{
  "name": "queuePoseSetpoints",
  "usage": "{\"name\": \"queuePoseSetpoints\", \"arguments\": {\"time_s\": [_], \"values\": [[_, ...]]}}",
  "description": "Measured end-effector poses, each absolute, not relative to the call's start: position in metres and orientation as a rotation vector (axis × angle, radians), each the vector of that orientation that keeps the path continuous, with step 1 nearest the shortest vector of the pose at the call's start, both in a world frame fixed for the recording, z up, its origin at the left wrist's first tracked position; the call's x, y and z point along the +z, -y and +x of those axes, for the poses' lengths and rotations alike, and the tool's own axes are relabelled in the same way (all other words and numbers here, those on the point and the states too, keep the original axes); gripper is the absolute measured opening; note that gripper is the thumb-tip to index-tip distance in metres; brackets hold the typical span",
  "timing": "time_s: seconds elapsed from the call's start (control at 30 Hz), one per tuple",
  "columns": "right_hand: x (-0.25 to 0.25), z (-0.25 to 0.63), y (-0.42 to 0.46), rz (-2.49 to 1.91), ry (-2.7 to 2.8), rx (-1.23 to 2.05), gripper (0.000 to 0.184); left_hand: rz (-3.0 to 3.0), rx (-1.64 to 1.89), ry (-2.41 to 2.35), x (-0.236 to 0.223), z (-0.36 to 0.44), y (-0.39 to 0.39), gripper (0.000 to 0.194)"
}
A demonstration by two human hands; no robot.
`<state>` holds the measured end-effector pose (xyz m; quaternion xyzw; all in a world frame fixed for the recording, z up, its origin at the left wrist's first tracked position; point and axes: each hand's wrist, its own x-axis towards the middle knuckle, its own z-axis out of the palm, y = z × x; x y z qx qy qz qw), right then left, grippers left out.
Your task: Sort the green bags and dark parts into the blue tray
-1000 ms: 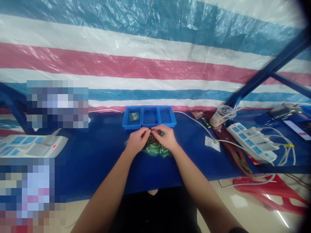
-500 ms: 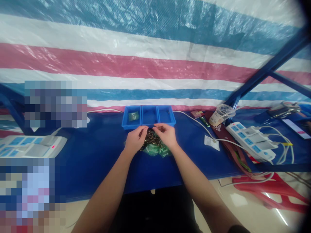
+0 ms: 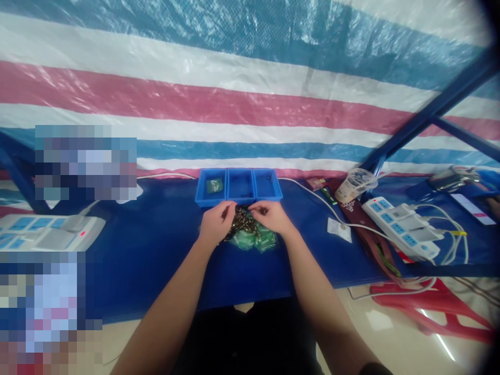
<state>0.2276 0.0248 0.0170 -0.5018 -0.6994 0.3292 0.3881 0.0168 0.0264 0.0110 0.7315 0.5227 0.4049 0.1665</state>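
Note:
A heap of small, dark brassy metal pieces, perhaps screws, lies on a crumpled green plastic bag. My left hand is at the heap's left edge, thumb and fingers pinched together; whatever they hold is too small to name. On the right side, my right hand is also closed in a pinch over the pile, its fingertips partly hidden. Just beyond both hands stands a blue three-part tray. A small green packet sits in its left compartment, and a few tiny dark bits lie in the others.
Right of me are a plastic cup, a white power strip with cables, a small white packet and a phone. Another power strip lies left. A red stool stands below the table.
My hands have moved apart from their near-touching position over the heap, the right shifting slightly right. More of the metal pieces shows between them. The view has tilted slightly.

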Motion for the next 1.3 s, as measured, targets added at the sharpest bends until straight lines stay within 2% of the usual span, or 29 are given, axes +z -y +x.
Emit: {"name": "queuePoseSetpoints", "arguments": {"time_s": [0.23,0.4,0.77,0.93,1.07,1.2,1.3], "values": [[0.021,0.237,-0.023,-1.278,2.116,0.895,0.034,2.063,1.156,-1.498,0.012,0.018,-0.025,0.029],[0.021,0.236,-0.023,-1.251,2.132,0.902,0.033,2.081,1.15,-1.488,0.011,0.018,-0.026,0.028],[0.012,0.24,-0.026,-1.287,2.042,0.993,0.017,2.096,1.129,-1.49,0.012,0.018,-0.027,0.03],[0.012,0.239,-0.026,-1.312,2.098,0.917,0.012,2.09,1.123,-1.497,0.01,0.018,-0.026,0.03],[0.011,0.238,-0.027,-1.257,2.143,0.824,0.013,2.089,1.109,-1.491,0.009,0.017,-0.026,0.029],[0.011,0.24,-0.027,-1.197,2.135,0.862,0.012,2.089,1.096,-1.481,0.008,0.017,-0.026,0.029],[0.013,0.242,-0.026,-1.156,2.135,0.895,0.019,2.102,1.095,-1.481,0.008,0.017,-0.027,0.03]]}}
